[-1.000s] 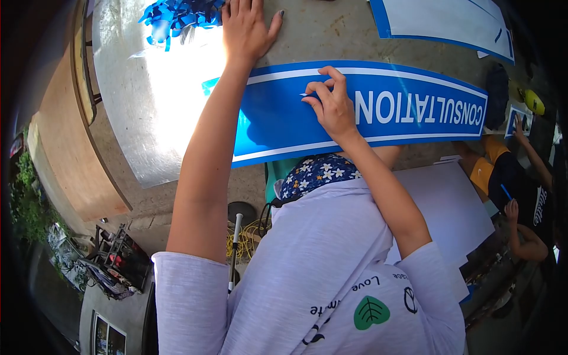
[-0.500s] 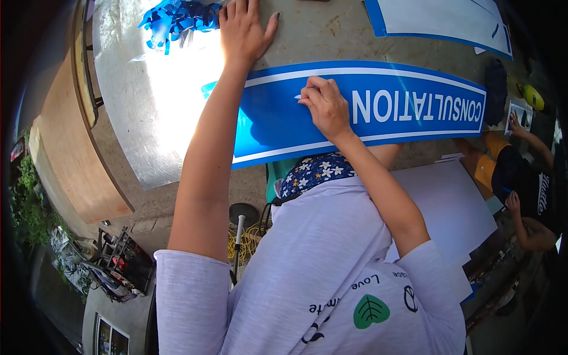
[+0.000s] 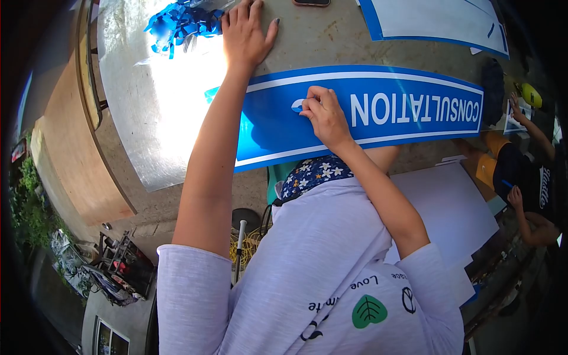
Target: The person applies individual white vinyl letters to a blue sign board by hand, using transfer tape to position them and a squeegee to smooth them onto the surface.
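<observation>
A long blue sign (image 3: 272, 127) with a white border lies across the metal table, its white word "CONSULTATION" upside down from where I stand. Over the blue area beside the last letter, my right hand (image 3: 324, 115) is closed, thumb and fingers pinched together. At its fingertips a small white curved shape shows with a bit of blue film (image 3: 297, 107), which the fingers seem to grip. My left hand (image 3: 245, 35) rests flat on the table beyond the sign, fingers spread. Right beside it is a heap of blue film scraps (image 3: 180, 25).
Another blue-edged white panel (image 3: 432, 21) lies at the far right of the table (image 3: 319, 41), near a phone (image 3: 312, 2). White sheets (image 3: 441, 204) are stacked to my right. Another person (image 3: 523, 177) works at the right edge. A wooden board (image 3: 77, 160) stands at left.
More white shows at my right fingertips, and a bit of blue film is now visible there. My left hand stays flat in place. The view has shifted slightly.
</observation>
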{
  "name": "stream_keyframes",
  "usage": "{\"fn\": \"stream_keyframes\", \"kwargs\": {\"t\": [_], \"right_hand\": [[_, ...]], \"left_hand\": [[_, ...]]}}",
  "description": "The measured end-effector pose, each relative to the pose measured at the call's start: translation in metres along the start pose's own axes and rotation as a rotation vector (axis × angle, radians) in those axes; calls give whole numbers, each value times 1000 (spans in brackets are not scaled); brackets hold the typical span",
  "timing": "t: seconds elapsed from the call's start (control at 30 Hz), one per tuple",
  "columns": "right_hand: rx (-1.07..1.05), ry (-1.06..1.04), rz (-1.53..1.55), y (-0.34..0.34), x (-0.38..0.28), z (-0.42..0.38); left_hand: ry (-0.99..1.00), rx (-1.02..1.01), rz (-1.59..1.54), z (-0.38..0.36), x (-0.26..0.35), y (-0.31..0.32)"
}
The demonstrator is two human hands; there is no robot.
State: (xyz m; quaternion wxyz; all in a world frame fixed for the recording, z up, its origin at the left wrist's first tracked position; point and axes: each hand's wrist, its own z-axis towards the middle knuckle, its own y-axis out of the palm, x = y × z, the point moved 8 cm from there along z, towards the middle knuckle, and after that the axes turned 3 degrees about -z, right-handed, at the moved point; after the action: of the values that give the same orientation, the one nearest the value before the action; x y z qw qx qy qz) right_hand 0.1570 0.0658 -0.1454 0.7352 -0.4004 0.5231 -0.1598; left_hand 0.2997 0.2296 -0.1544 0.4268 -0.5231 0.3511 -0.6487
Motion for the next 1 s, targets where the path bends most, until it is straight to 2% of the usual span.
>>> {"fn": "stream_keyframes", "kwargs": {"t": [0.27,0.6,0.63,0.7,0.77,0.9,1.0], "right_hand": [[-108,25,229,-4,-2,-15],[-150,140,235,-19,-11,-40],[-145,201,284,-18,-7,-44],[-135,258,334,-20,-5,-49],[-186,332,387,-19,-6,-54],[-177,307,337,-25,-13,-57],[-161,196,295,-28,-24,-56]], "left_hand": [[5,18,9,0,1,-1],[17,13,8,0,2,-3],[21,17,10,-1,-3,3],[136,202,43,-3,-3,0],[135,201,42,-3,-6,4],[151,176,41,-1,-7,7],[147,182,48,-1,-6,5]]}}
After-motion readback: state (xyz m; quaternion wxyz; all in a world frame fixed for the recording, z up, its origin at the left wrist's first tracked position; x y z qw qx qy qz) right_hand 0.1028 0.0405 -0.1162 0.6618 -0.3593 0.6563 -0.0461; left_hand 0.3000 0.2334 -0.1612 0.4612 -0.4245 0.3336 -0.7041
